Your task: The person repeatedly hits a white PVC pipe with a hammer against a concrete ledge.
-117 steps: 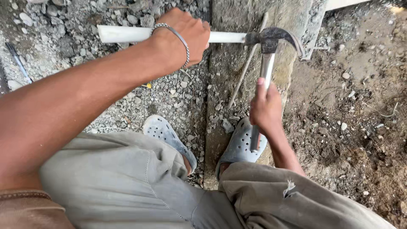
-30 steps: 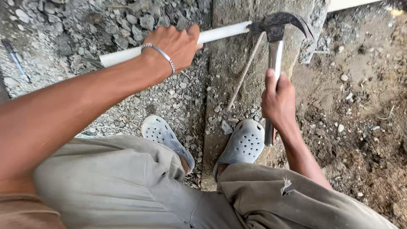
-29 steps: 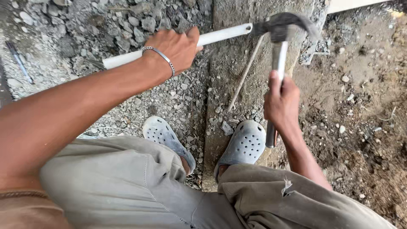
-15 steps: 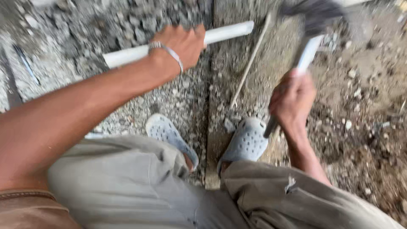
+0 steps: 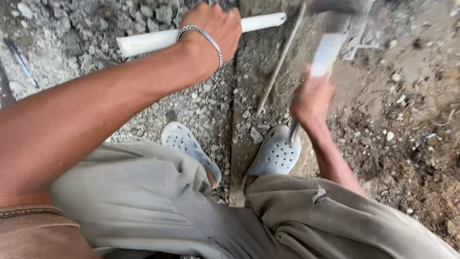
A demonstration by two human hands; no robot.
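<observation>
Left hand (image 5: 215, 29) wrapped over a white plastic pipe (image 5: 148, 42), fingers curled round it and pinning it to the gravel (image 5: 72, 52) near the top of the view; a metal bracelet (image 5: 203, 36) sits on the wrist. The pipe's free end (image 5: 275, 20) reaches over a concrete strip (image 5: 249, 86).

Right hand (image 5: 311, 98) closed round the lower handle of a hammer (image 5: 328, 48) — blurred, head cut by the top edge, up right of the pipe end and apart from it.

Handling, as judged: pipe light, stiff, smooth-walled, likely to roll or skid on loose stone, and brittle enough to crack at its end — best held mid-length, pressed down. Hammer top-heavy; a grip low on the shaft suits it.

Thin metal rod (image 5: 280, 62) lies slantwise on the concrete. Grey perforated clogs (image 5: 278, 153) just below.
</observation>
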